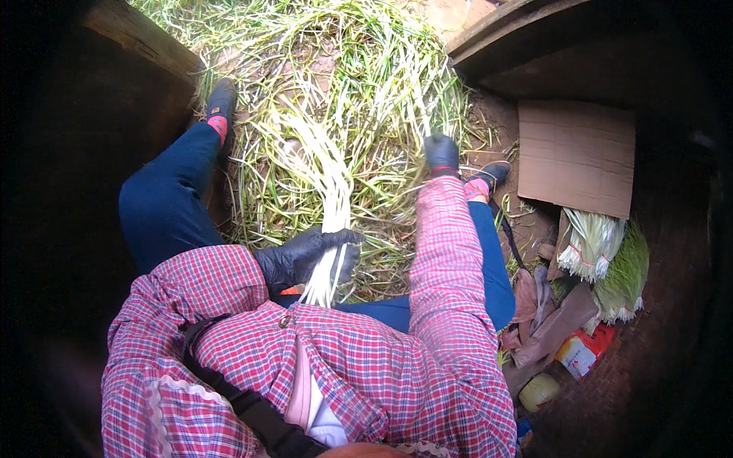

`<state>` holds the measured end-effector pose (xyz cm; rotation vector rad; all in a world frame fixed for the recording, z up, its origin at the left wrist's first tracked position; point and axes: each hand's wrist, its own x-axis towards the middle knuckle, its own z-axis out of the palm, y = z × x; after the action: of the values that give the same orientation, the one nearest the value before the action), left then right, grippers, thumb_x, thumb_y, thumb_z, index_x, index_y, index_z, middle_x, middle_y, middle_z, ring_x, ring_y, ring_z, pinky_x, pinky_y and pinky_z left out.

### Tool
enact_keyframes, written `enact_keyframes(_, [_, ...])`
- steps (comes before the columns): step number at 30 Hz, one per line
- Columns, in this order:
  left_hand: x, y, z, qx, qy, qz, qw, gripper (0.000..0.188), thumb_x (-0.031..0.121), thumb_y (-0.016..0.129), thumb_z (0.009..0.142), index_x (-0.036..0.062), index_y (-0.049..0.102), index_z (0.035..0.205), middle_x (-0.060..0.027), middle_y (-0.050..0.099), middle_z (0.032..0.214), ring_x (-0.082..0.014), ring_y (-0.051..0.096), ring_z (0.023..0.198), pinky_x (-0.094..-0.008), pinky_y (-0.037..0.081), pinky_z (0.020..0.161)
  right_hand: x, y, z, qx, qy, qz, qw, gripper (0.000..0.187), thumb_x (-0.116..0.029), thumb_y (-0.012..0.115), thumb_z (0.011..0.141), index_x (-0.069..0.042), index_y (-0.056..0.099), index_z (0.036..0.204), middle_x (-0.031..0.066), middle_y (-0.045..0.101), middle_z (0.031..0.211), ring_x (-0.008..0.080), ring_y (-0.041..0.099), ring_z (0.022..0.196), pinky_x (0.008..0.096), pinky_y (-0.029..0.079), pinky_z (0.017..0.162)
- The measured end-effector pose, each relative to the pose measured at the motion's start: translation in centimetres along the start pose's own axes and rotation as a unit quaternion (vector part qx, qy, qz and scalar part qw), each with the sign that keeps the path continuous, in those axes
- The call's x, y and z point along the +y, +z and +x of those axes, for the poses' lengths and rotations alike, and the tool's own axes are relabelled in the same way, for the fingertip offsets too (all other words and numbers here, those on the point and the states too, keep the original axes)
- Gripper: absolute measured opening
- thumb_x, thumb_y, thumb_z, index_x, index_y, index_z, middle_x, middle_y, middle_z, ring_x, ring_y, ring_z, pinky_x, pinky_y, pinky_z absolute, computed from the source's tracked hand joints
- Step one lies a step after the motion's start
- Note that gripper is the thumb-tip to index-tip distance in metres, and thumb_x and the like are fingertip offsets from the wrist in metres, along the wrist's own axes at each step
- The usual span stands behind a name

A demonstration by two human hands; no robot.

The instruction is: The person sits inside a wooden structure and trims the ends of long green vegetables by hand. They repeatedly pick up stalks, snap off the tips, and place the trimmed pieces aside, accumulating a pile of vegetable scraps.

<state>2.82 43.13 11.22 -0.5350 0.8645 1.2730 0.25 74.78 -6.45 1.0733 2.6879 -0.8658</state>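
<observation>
My left hand (309, 256), in a black glove, is wrapped round a bunch of pale chives (330, 195). Their long stalks stick out above and below the fist and fan out over the pile. Farther forward and to the right, my right hand (441, 155), also gloved in black, is closed at the edge of the pile. Pale chive strands (421, 99) run away from its fingers into the heap; the fingertips are hidden. Beneath both hands spreads a loose heap of green and yellowish chive leaves (374, 145) on the ground between my legs.
At right, tied bundles of white-stalked chives (588, 248) and green chives (622, 271) lie partly under a cardboard sheet (576, 156). Near them are crumpled cloths (561, 324) and a red-and-white packet (584, 351). Wooden boards (145, 38) flank the heap.
</observation>
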Motion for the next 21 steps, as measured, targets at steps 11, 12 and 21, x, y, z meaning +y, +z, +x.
enact_keyframes(11, [5.1,-0.4,-0.8,-0.113,0.183,0.007,0.977,0.039,0.036,0.044,0.09,0.0076,0.048,0.117,0.0091,0.036,0.057,-0.0002,0.03,0.045,-0.0165,0.031,0.041,-2.9,-8.8,-10.6,-0.056,-0.043,0.525,0.848,0.03,-0.009,0.058,0.081,-0.002,0.054,0.111,0.003,0.062,0.079,0.0033,0.047,0.054,0.0172,0.038,0.048])
enact_keyframes(12, [6.0,-0.6,-0.9,-0.119,0.197,-0.017,0.973,0.039,0.035,0.045,0.09,0.0074,0.048,0.118,0.0091,0.037,0.058,0.0002,0.03,0.044,-0.0155,0.03,0.04,-3.2,-8.9,-11.1,-0.073,-0.052,0.512,0.854,0.035,-0.008,0.058,0.081,-0.002,0.052,0.115,0.0027,0.062,0.079,0.0031,0.047,0.054,0.0168,0.038,0.048])
enact_keyframes(21, [9.4,-1.1,-0.7,0.002,0.352,0.066,0.934,0.036,0.028,0.059,0.082,0.01,0.053,0.113,0.0046,0.052,0.075,-0.0018,0.039,0.048,-0.016,0.032,0.042,-5.3,-5.0,-15.1,-0.199,-0.103,0.531,0.817,0.044,-0.001,0.065,0.074,-0.002,0.052,0.116,0.0039,0.062,0.093,0.0067,0.056,0.073,0.0203,0.048,0.064])
